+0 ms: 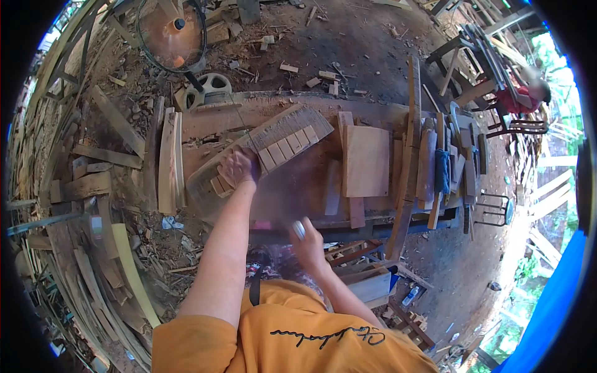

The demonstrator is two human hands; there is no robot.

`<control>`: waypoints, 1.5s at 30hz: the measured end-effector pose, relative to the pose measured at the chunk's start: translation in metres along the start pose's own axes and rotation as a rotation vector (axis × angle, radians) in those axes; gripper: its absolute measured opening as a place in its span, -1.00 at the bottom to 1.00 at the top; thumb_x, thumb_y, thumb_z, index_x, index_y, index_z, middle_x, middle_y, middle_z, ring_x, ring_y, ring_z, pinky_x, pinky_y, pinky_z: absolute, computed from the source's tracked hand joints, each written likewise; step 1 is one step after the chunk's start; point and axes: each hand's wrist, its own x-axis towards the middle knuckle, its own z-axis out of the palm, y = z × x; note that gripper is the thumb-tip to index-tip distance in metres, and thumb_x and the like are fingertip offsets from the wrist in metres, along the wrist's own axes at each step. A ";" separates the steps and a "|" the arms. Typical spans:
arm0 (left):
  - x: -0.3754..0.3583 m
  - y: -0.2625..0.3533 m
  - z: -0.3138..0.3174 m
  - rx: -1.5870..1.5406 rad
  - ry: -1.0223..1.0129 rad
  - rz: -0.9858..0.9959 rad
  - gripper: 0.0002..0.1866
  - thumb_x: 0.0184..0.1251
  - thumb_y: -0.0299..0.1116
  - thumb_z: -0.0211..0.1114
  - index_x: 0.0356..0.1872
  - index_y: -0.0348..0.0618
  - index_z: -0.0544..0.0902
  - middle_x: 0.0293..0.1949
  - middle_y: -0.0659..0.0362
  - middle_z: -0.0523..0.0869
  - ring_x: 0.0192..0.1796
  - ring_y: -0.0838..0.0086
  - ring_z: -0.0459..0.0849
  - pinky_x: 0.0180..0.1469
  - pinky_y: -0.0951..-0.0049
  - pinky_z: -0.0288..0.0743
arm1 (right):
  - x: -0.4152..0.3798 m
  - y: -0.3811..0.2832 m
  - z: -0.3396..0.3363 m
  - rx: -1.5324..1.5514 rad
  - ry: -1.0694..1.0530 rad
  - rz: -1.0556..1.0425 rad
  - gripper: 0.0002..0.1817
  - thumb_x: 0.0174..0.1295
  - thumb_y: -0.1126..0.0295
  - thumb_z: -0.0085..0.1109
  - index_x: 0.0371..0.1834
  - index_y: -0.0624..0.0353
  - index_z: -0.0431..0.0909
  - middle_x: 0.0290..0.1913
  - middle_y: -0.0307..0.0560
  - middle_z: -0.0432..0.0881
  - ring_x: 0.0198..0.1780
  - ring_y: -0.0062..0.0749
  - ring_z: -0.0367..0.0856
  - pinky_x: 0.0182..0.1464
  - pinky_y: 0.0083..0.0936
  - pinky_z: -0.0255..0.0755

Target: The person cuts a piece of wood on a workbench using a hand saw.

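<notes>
My left hand [238, 168] is over a long rough board [205, 180] that lies slantwise on the workbench, its fingers bent down around a small wooden block. Right of this hand, a row of small flat wooden blocks [286, 149] lies side by side on the board. A few more small blocks [220, 185] show left of my fingers. My right hand [309, 248] is at the bench's near edge, wrapped round an object with a pale, shiny rounded part [299, 230]. Its far side is dark and smeared by motion, and I cannot tell what it is.
A squarish wooden panel [367, 161] and several planks lie across the workbench [249, 109] to the right. A fan [172, 31] stands beyond it at the left. Wood offcuts [328, 75] litter the ground. Another person [522, 96] sits at the far right.
</notes>
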 end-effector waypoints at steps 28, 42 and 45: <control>0.041 -0.027 0.080 0.070 0.286 0.061 -0.68 0.39 -0.14 0.00 -0.14 0.07 0.72 -0.07 0.16 0.74 0.12 0.30 0.65 0.12 0.16 0.42 | 0.019 -0.009 0.007 0.033 0.013 -0.002 -0.78 0.32 0.37 0.26 -0.22 0.25 0.43 -0.36 0.28 0.58 -0.27 0.34 0.57 -0.29 -0.01 0.42; 0.012 -0.011 0.033 0.047 0.292 0.083 -0.63 0.40 -0.09 -0.01 -0.13 0.03 0.75 -0.01 0.13 0.76 0.06 0.17 0.67 0.12 0.10 0.44 | 0.026 -0.011 0.012 0.004 0.019 -0.027 -0.76 0.35 0.34 0.23 -0.25 0.25 0.39 -0.36 0.29 0.57 -0.27 0.33 0.56 -0.26 0.01 0.42; 0.014 -0.010 0.029 0.016 0.371 0.155 -0.63 0.40 -0.08 0.00 -0.16 0.03 0.75 -0.05 0.14 0.77 0.06 0.19 0.66 0.11 0.11 0.44 | 0.049 -0.017 0.028 0.023 0.049 -0.077 -0.75 0.37 0.32 0.19 -0.25 0.25 0.37 -0.35 0.32 0.57 -0.26 0.35 0.55 -0.25 0.05 0.40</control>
